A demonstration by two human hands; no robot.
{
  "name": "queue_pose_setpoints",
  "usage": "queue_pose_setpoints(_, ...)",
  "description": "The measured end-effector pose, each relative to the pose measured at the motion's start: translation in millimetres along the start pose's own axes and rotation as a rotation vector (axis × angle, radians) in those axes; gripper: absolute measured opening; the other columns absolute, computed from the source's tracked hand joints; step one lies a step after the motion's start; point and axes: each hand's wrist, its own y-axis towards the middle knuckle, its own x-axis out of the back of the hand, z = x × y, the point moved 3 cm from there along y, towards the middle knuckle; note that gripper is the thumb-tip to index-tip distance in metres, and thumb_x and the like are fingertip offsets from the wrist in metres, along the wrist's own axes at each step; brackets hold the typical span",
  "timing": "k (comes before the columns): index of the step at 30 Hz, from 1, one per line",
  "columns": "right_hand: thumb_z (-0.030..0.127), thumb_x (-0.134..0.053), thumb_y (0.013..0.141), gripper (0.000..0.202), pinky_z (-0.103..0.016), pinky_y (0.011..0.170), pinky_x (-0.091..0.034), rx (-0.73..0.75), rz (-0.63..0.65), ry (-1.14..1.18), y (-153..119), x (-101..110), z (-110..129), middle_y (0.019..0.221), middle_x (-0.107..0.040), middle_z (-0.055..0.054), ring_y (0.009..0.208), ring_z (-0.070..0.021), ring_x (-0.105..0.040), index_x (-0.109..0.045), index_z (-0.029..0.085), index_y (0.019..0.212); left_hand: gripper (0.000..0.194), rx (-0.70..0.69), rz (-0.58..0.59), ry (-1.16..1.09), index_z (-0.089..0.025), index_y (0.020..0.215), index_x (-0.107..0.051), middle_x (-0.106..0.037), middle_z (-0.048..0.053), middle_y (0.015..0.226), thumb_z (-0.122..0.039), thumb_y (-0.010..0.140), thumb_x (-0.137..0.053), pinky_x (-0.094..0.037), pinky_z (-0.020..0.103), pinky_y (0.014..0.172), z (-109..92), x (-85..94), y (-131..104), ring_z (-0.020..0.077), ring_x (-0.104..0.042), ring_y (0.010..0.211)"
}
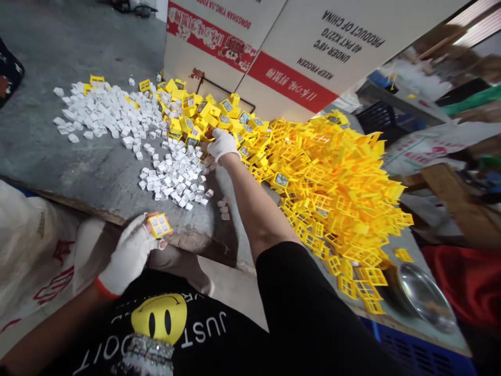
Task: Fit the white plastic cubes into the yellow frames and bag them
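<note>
My left hand [133,248], in a white glove with bare fingertips, holds a small yellow frame [159,225] with white pieces filling its four windows, just off the table's front edge. Out over the table, my right hand [223,145], gloved too, reaches to the near side of a heap of yellow box-like pieces [213,112] with grey faces. Its fingers are largely hidden, so what they touch does not show. Left of it lie small white square pieces [176,175] in a loose pile. To its right rises a big heap of yellow window-like frames [332,177].
A white and red carton [250,57] stands at the back of the grey table [117,172]. More white pieces [113,109] spread at the far left. A metal bowl [426,297] sits at the right edge, above a blue crate [415,347]. A white sack [35,250] is at left.
</note>
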Motion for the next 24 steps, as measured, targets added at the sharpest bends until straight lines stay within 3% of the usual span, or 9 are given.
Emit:
queue_pose_setpoints(4,0.026,-0.07,0.087,0.042,-0.046,0.114,-0.053,-0.035,0.04,0.068,5.0,-3.7,14.3,0.137,-0.076,-0.013,0.127,-0.032,-0.071,-0.071,0.021,0.128,0.048,-0.025,-0.022,-0.014,-0.02,0.112,-0.075,-0.079,0.01,0.112,-0.037,0.074,-0.098,-0.065,0.03,0.064,1.7,1.1,-6.2,0.0254,-0.078,0.088)
queue_pose_setpoints(10,0.022,-0.074,0.083,0.042,-0.04,0.103,-0.059,0.008,0.003,0.145,8.3,-16.7,41.3,0.124,-0.08,-0.015,0.113,-0.029,-0.074,-0.071,0.017,0.124,0.055,-0.041,-0.004,-0.018,-0.018,0.116,-0.076,-0.079,0.01,0.108,-0.044,0.073,-0.098,-0.065,0.029,0.065,7.0,12.3,-20.0,0.025,-0.079,0.088)
queue_pose_setpoints(15,0.022,-0.07,0.084,0.036,-0.041,0.107,-0.057,0.046,-0.091,0.181,-14.8,13.2,30.3,0.122,-0.079,-0.013,0.112,-0.0276,-0.074,-0.072,0.016,0.119,0.057,-0.043,-0.021,-0.002,-0.018,0.117,-0.074,-0.08,0.009,0.106,-0.039,0.071,-0.099,-0.066,0.028,0.065,3.9,15.9,-29.2,0.0223,-0.079,0.084)
queue_pose_setpoints(19,0.024,-0.07,0.081,0.037,-0.04,0.1,-0.058,0.153,-0.155,0.171,-83.0,30.0,-6.2,0.121,-0.077,-0.016,0.104,-0.0274,-0.073,-0.072,0.015,0.117,0.05,-0.027,-0.009,0.027,-0.019,0.116,-0.073,-0.08,0.006,0.104,-0.031,0.073,-0.096,-0.064,0.025,0.064,3.7,13.8,-31.8,0.0169,-0.076,0.073)
queue_pose_setpoints(24,0.02,-0.062,0.086,0.028,-0.04,0.094,-0.055,0.449,-0.036,0.035,-214.4,0.2,-48.8,0.116,-0.08,-0.013,0.105,-0.0275,-0.073,-0.073,0.021,0.111,0.045,0.043,0.087,0.049,-0.019,0.123,-0.072,-0.079,0.011,0.119,-0.032,0.084,-0.089,-0.064,0.028,0.07,15.1,6.9,-30.6,0.0215,-0.078,0.088)
